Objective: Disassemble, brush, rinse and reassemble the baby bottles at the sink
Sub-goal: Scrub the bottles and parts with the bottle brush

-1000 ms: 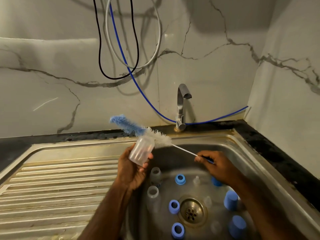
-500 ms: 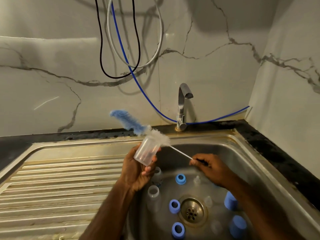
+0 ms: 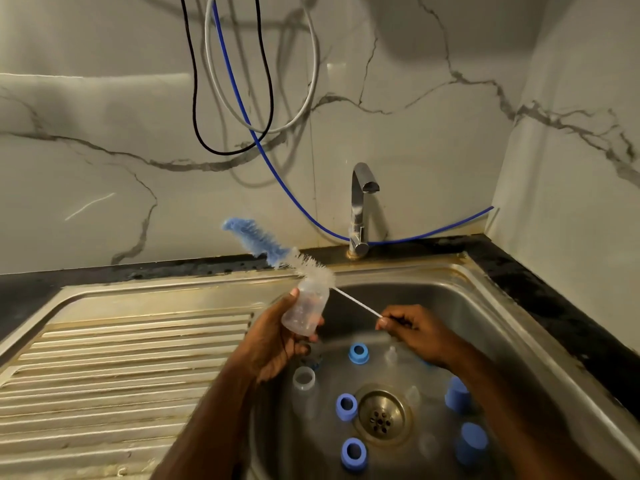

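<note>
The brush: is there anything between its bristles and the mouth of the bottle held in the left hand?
Nothing visible. The brush has its white bristles right at the open mouth of the bottle, with no cap or ring on it.

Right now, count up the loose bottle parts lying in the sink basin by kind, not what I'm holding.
Blue screw rings: 3
Blue caps: 2
Clear bottle bodies: 1 plainly visible
Clear teats: about 3, faint, hard to count
Total: about 9
</note>
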Motion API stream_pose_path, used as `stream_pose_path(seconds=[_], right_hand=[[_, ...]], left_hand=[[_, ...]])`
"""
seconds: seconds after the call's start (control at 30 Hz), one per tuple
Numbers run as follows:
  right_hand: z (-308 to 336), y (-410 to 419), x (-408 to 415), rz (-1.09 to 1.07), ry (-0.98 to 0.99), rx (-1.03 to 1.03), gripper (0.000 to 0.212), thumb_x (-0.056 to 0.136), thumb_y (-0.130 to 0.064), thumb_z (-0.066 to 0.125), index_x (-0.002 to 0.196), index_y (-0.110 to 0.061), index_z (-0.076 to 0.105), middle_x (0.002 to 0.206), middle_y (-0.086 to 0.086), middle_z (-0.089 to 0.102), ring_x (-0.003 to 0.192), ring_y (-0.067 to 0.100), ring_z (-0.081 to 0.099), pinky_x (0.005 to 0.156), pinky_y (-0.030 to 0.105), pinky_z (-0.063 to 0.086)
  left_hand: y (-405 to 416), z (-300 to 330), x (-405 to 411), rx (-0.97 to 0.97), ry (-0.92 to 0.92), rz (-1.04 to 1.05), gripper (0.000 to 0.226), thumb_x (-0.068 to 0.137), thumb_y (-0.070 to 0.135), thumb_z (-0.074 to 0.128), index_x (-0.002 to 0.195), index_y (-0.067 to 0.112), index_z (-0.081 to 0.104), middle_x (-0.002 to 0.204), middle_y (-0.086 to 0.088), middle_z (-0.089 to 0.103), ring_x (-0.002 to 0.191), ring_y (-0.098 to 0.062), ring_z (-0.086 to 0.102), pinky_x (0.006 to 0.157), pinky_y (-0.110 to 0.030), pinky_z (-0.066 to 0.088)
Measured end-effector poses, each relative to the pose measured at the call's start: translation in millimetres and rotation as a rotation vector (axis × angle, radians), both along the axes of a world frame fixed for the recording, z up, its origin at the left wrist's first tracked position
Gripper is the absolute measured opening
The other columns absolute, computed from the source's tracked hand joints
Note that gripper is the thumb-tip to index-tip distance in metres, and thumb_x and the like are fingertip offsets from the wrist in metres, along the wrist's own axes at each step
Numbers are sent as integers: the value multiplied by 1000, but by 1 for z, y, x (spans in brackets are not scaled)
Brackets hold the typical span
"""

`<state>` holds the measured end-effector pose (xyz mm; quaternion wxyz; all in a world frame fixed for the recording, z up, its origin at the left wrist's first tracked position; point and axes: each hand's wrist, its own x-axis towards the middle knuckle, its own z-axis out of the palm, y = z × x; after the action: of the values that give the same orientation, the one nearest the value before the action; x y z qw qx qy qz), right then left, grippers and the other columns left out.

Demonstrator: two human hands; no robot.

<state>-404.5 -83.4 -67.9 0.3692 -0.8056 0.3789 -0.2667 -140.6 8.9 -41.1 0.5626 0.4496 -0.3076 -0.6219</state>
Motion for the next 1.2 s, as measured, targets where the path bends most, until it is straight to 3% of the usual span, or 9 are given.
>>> stream_pose_path(seconds=[0.13, 0.3, 0.43, 0.57, 0.63, 0.73, 0.93, 1.07, 1.2], right_hand=[[-5, -10, -19, -125, 6, 24, 23, 100, -16, 56, 87, -28, 70, 82, -3, 70, 81, 9, 67, 82, 33, 54], [-7, -10, -21, -176, 34, 32, 20, 101, -18, 55, 89, -24, 70, 84, 0, 70, 84, 19, 67, 84, 39, 56], [-5, -7, -19, -173, 10, 45, 20, 101, -16, 55, 89, -21, 71, 84, -2, 70, 82, 15, 65, 82, 37, 54], [-5, -6, -20, -178, -1, 58, 22, 100, -15, 56, 86, -22, 70, 80, -3, 69, 73, 9, 60, 77, 34, 52], [-5, -4, -20, -180, -14, 62, 23, 100, -13, 57, 84, -22, 71, 74, -6, 68, 67, 7, 57, 71, 30, 50], [-3, 0, -20, -185, -12, 74, 23, 100, -11, 57, 83, -20, 70, 61, -15, 64, 63, 6, 53, 65, 23, 44], [-5, 5, -25, -171, 4, 74, 24, 99, -12, 57, 82, -22, 70, 56, -17, 62, 55, -2, 51, 64, 23, 42], [-2, 13, -20, -137, 19, 103, 21, 99, -11, 58, 84, -19, 71, 56, -15, 62, 54, -5, 52, 62, 15, 44], [-4, 14, -18, -92, 46, 98, 21, 99, -15, 59, 83, -22, 71, 54, -18, 60, 55, -3, 51, 65, 20, 44]], left_hand=[[4, 2, 5, -33, -236, 108, 56, 82, 38, 69, 132, 20, 53, 123, -18, 60, 93, -28, 69, 62, -33, 57], [7, -7, 8, -227, -759, 131, 49, 83, 16, 79, 126, 24, 57, 121, 0, 62, 106, -20, 64, 79, -32, 59], [11, -1, 1, -319, -811, 141, 44, 83, 24, 75, 124, 28, 59, 116, 13, 61, 107, -10, 60, 86, -29, 54], [11, 0, 5, -348, -958, 134, 56, 71, 36, 81, 120, 29, 56, 115, 9, 63, 104, -10, 63, 84, -33, 58], [16, 1, 2, -362, -982, 54, 64, 71, 24, 85, 123, 30, 48, 118, 10, 60, 108, -12, 63, 85, -36, 60], [22, 2, -6, -430, -1084, -134, 79, 74, 12, 84, 133, 37, 39, 127, 15, 52, 116, -10, 58, 87, -27, 57], [22, -10, -21, -306, -1373, -409, 74, 60, 21, 94, 121, 32, 53, 117, 8, 59, 104, -10, 61, 89, -33, 57], [22, -14, -32, -211, -1538, -564, 75, 60, 28, 94, 114, 39, 43, 117, 9, 55, 106, -14, 57, 91, -37, 55], [26, -20, -42, -220, -1721, -649, 77, 62, 31, 93, 120, 32, 43, 123, 6, 56, 108, -18, 57, 91, -38, 51]])
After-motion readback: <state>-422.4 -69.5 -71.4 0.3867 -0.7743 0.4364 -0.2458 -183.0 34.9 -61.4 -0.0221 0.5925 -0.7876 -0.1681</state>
